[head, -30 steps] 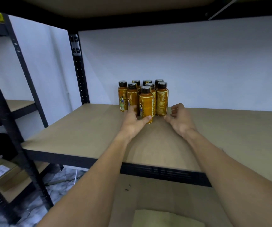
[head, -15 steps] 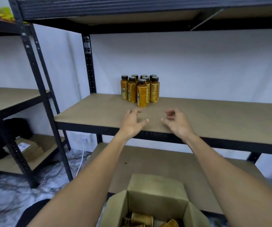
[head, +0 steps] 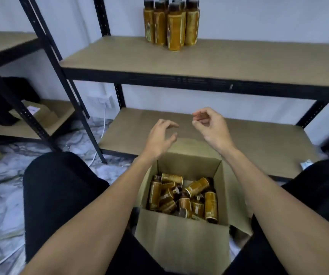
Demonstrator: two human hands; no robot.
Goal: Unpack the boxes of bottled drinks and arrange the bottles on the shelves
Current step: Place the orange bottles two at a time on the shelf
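Several amber bottles with black caps (head: 173,24) stand upright in a tight cluster on the middle shelf (head: 239,62), near the wall. An open cardboard box (head: 181,241) sits between my knees, and several more amber bottles (head: 183,197) lie jumbled inside it. My left hand (head: 159,138) hovers above the box's far flap, fingers spread and loosely bent, holding nothing. My right hand (head: 211,126) hangs beside it, a little higher, fingers loosely curled and empty.
Behind the box lies the lower shelf (head: 258,143). A black upright post (head: 108,56) marks the rack's left end. To the left, a second rack (head: 30,80) holds a dark bag (head: 3,100) and a labelled carton (head: 38,114). A white cable (head: 102,135) runs across the marbled floor.
Both hands have drawn back from the bottles on the shelf and come down over the box. The view has tilted down, so the box's contents and my knees now show.
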